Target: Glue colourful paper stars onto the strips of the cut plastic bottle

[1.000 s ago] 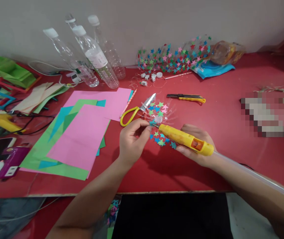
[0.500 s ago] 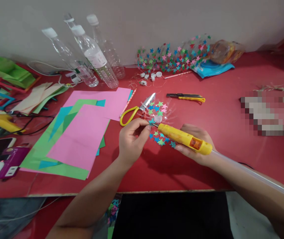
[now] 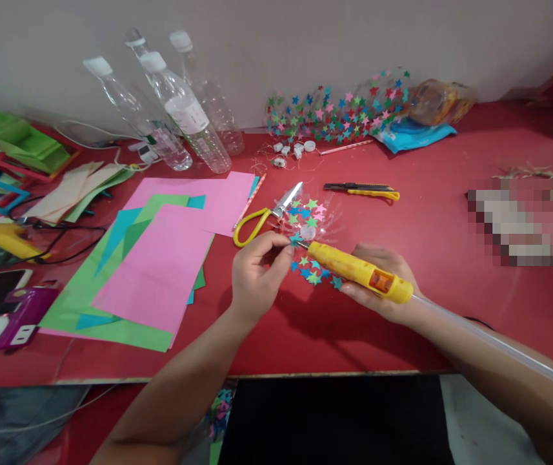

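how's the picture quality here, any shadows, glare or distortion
Head view: soft shadows on the red table below the right hand and yellow glue gun; head view: small glints on the clear bottles, whose lean suggests wide-lens distortion; head view: a pixelated patch at right hides detail.

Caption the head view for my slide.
Right hand points yellow glue gun at a blue star pinched by left hand.

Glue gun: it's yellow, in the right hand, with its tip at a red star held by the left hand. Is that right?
Not quite: the star is teal, not red, as the head view shows. The glue gun is yellow, in the right hand, with its tip at that star, held by the left hand.
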Action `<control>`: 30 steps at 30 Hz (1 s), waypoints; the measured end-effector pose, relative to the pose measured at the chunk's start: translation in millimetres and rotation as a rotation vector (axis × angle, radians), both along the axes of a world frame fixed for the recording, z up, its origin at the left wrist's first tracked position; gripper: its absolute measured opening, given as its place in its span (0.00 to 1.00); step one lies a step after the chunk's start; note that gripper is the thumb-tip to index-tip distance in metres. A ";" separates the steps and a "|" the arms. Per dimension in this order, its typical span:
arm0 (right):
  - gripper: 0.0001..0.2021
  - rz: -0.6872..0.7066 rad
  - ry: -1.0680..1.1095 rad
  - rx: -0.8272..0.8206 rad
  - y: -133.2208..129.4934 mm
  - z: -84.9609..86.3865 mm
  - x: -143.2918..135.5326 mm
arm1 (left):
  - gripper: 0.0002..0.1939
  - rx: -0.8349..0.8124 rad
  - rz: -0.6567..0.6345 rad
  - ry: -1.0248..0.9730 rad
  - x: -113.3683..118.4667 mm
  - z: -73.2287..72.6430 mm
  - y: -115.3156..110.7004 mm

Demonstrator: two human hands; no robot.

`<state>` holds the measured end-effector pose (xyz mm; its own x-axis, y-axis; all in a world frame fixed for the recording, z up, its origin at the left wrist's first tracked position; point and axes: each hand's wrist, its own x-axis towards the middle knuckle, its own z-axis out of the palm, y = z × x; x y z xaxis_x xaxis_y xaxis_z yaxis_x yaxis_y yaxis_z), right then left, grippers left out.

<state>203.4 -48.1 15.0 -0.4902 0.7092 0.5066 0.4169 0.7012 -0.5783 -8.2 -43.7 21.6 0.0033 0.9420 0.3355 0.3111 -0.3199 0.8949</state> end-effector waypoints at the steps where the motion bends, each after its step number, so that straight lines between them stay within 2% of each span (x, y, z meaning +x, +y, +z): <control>1: 0.18 0.004 0.003 0.002 0.0 0.0 0.1 | 0.06 0.003 -0.002 0.001 0.0 0.0 0.0; 6: 0.19 0.014 -0.014 -0.007 -0.6 -1.0 1.1 | 0.07 0.015 -0.011 0.012 -0.3 -0.5 0.0; 9: 0.20 -0.005 -0.042 -0.055 -1.2 -1.5 1.7 | 0.07 0.085 -0.017 0.068 -0.7 -1.5 0.4; 13: 0.17 0.019 0.129 -0.363 -0.9 0.1 1.8 | 0.06 0.271 0.005 0.247 -3.5 -2.8 2.9; 14: 0.17 0.024 0.157 -0.398 -0.6 0.5 2.0 | 0.06 0.319 0.006 0.296 -4.6 -2.7 3.6; 15: 0.17 0.024 0.161 -0.384 -0.4 0.8 2.3 | 0.06 0.363 0.004 0.339 -5.7 -2.3 4.2; 17: 0.16 0.021 0.112 -0.253 -0.3 0.8 3.3 | 0.06 0.434 -0.017 0.399 -7.9 -0.9 4.5; 20: 0.15 0.005 0.057 -0.077 -0.4 1.3 5.7 | 0.06 0.490 -0.065 0.380 -9.9 0.8 2.6; 23: 0.12 -0.073 0.116 0.019 1.0 4.3 10.9 | 0.05 0.364 -0.056 0.201 -9.9 -0.4 0.8; 25: 0.09 -0.219 0.142 0.012 5.1 7.5 17.8 | 0.05 0.206 -0.035 0.049 -9.1 -2.1 1.6; 28: 0.10 -0.438 0.021 -0.038 17.9 10.8 33.4 | 0.05 0.036 -0.035 -0.141 -8.5 -2.9 5.3; 30: 0.11 -0.424 -0.120 -0.020 29.4 9.5 45.4 | 0.05 -0.022 -0.046 -0.223 -8.6 -2.2 7.3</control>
